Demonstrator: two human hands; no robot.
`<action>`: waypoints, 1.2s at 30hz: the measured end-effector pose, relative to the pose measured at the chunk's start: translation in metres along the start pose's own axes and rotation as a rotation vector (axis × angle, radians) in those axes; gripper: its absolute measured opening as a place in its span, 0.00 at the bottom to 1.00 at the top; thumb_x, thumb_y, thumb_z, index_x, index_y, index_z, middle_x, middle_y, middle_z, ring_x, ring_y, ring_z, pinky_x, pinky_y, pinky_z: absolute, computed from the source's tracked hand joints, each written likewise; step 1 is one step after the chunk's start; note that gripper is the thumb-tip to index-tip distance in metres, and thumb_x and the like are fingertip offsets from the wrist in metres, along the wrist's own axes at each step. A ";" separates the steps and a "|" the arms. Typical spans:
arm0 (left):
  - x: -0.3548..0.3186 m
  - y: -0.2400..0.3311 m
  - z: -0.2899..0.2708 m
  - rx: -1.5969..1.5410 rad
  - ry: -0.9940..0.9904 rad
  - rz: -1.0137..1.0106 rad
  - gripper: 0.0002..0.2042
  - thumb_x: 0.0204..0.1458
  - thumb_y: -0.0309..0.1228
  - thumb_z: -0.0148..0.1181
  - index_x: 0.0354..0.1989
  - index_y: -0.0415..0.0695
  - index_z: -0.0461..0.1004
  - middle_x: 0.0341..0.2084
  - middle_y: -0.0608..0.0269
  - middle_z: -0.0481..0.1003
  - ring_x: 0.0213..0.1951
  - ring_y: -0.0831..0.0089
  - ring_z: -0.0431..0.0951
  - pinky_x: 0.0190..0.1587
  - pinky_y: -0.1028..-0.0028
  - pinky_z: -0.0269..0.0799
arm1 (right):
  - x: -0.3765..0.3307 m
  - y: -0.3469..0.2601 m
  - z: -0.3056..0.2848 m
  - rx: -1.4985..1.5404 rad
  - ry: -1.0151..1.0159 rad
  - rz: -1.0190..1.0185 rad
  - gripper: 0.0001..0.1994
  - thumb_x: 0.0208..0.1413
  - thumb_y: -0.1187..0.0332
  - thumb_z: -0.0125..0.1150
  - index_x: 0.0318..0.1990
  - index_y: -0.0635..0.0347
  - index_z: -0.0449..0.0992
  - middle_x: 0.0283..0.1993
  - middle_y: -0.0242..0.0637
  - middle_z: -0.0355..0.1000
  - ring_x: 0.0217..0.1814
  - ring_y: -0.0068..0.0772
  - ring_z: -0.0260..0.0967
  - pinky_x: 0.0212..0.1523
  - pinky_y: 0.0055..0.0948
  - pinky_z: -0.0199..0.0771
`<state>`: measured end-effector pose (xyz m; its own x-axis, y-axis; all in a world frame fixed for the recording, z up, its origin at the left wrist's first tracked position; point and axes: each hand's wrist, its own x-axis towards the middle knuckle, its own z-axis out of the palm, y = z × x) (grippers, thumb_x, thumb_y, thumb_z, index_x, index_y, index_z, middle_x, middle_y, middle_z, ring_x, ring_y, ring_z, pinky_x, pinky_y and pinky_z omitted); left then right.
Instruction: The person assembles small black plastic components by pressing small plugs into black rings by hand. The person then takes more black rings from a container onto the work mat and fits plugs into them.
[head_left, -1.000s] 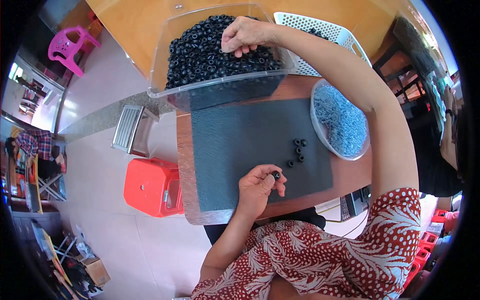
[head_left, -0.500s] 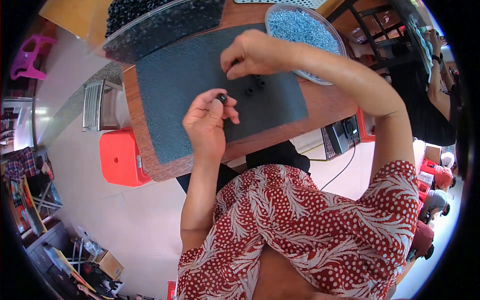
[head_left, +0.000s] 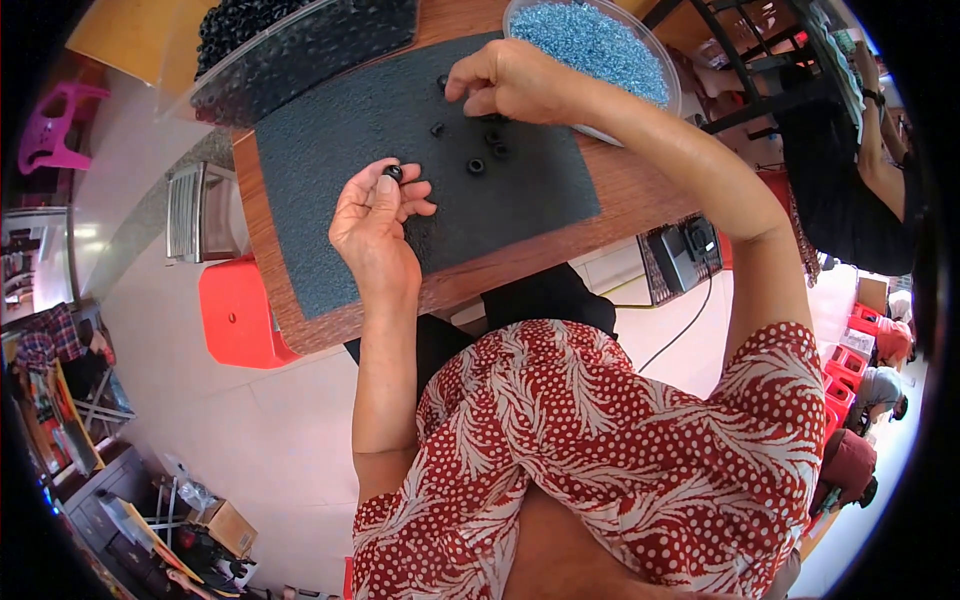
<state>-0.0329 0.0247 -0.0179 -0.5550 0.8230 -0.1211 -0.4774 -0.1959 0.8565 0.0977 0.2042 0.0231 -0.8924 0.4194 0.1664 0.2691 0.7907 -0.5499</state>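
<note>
Between the thumb and fingers of my left hand (head_left: 378,225) is a small black ring-shaped part (head_left: 392,172), its hole partly showing. My right hand (head_left: 520,82) is over the far part of the dark mat (head_left: 345,140), fingers curled in. Whether it grips anything is hidden. At its fingertips a small black piece (head_left: 442,82) shows in part; I cannot tell if it is held or lying there. Between my hands lie several loose black parts, among them a ring (head_left: 475,165) and a smaller piece (head_left: 437,129).
A clear bin of black parts (head_left: 300,75) stands at the far left of the wooden table (head_left: 455,285). At far right is a round tub of blue beads (head_left: 600,50). A red stool (head_left: 240,315) sits beside the table's left; another person (head_left: 850,170) is at right.
My left hand, still holding the black ring part, has shifted left and tilted. My right hand has moved slightly up over the mat, uncovering loose parts. The whole view has shifted somewhat.
</note>
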 end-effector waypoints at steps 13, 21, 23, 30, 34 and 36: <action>-0.003 0.004 -0.003 -0.028 -0.001 -0.059 0.08 0.53 0.24 0.51 0.39 0.33 0.69 0.31 0.47 0.75 0.28 0.66 0.77 0.28 0.73 0.73 | 0.017 -0.006 0.040 -0.426 0.077 -0.260 0.07 0.40 0.71 0.62 0.27 0.60 0.71 0.29 0.40 0.68 0.37 0.44 0.66 0.36 0.38 0.66; -0.009 0.008 -0.002 -0.133 -0.068 -0.142 0.09 0.54 0.24 0.50 0.41 0.32 0.69 0.31 0.49 0.75 0.27 0.70 0.75 0.27 0.74 0.71 | -0.015 -0.043 0.024 0.457 0.030 0.157 0.06 0.47 0.75 0.60 0.35 0.63 0.73 0.31 0.33 0.70 0.34 0.23 0.66 0.36 0.21 0.66; -0.011 0.008 -0.001 -0.159 -0.096 -0.151 0.09 0.54 0.24 0.51 0.41 0.33 0.69 0.31 0.50 0.75 0.26 0.70 0.76 0.27 0.74 0.71 | -0.024 -0.050 0.025 0.578 0.072 0.144 0.07 0.48 0.76 0.59 0.37 0.63 0.74 0.31 0.32 0.69 0.35 0.19 0.65 0.36 0.19 0.66; -0.026 0.013 0.010 -0.242 -0.152 -0.199 0.10 0.54 0.25 0.52 0.42 0.33 0.69 0.31 0.52 0.75 0.26 0.70 0.76 0.26 0.73 0.70 | -0.042 -0.060 0.037 0.531 0.376 -0.111 0.06 0.46 0.78 0.60 0.34 0.62 0.76 0.30 0.32 0.69 0.33 0.19 0.65 0.34 0.21 0.66; -0.031 0.010 0.012 -0.261 -0.153 -0.226 0.10 0.54 0.25 0.52 0.42 0.33 0.69 0.31 0.52 0.75 0.26 0.70 0.76 0.26 0.73 0.70 | -0.052 -0.072 0.043 0.759 0.402 0.042 0.05 0.47 0.76 0.60 0.33 0.60 0.76 0.28 0.30 0.70 0.31 0.19 0.66 0.33 0.21 0.67; -0.033 0.009 0.012 -0.281 -0.168 -0.233 0.10 0.53 0.25 0.52 0.42 0.34 0.69 0.31 0.52 0.75 0.26 0.70 0.76 0.26 0.73 0.69 | -0.054 -0.075 0.044 0.900 0.394 0.081 0.05 0.48 0.77 0.59 0.33 0.61 0.76 0.30 0.30 0.71 0.32 0.19 0.66 0.33 0.20 0.67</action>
<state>-0.0112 0.0023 0.0001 -0.3023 0.9336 -0.1924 -0.7580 -0.1131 0.6423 0.1094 0.1029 0.0189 -0.6549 0.7051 0.2719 -0.1982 0.1870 -0.9622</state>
